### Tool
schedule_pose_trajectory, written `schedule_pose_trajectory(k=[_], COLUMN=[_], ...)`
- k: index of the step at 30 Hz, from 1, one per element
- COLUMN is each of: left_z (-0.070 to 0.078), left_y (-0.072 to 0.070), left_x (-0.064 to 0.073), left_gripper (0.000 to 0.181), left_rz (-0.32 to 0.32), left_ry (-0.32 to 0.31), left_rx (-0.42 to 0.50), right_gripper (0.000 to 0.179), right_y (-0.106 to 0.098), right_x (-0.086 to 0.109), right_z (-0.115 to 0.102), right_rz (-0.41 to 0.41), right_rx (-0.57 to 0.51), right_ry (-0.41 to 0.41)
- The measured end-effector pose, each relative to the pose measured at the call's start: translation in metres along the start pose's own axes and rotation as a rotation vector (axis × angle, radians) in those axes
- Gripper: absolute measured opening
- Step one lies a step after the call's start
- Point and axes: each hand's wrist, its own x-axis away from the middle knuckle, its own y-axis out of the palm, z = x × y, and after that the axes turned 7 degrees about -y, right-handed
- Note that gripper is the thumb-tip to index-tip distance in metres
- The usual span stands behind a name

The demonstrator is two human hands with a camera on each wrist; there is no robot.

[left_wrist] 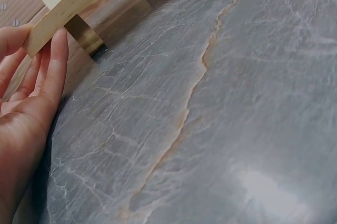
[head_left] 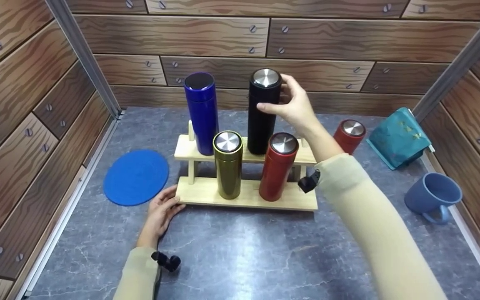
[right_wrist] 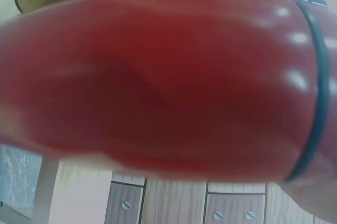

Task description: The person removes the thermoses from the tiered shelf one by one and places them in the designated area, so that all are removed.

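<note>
A black thermos bottle (head_left: 261,121) with a steel lid stands upright at the upper shelf of a two-step wooden rack (head_left: 198,191). My right hand (head_left: 294,104) grips it near the top, thumb across the front and fingers behind. My left hand (head_left: 161,212) pinches the left end of the lower board, thumb on top and fingers below, as the left wrist view also shows. Left of the black bottle is a blue bottle (head_left: 201,116). On the lower board stand a gold bottle (head_left: 228,171) and a red bottle (head_left: 278,171); the red one fills the right wrist view.
A round blue mat (head_left: 136,177) lies left of the rack. Another red bottle (head_left: 348,135), partly behind my right forearm, a teal pouch (head_left: 400,139) and a blue mug (head_left: 431,196) stand to the right. Wood-patterned walls (head_left: 215,37) enclose the grey marbled table (head_left: 240,250).
</note>
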Motion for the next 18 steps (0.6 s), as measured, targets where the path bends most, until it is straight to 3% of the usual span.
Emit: schedule_pose_trajectory(k=[7,18], left_z=[-0.001,-0.001], left_y=[-0.002,0.0], left_x=[0.001,0.001], left_gripper=[0.05,0.05], left_rz=[0.022,0.024], left_ry=[-0.013,-0.011], left_rx=[-0.002,0.005], right_gripper=[0.07,0.072], right_y=[-0.012,-0.036], right_x=[0.008,0.023], right_z=[0.002,-0.003], right_rz=[0.041,0.097], right_rx=[-0.045,-0.031], right_ry=[-0.021,-0.029])
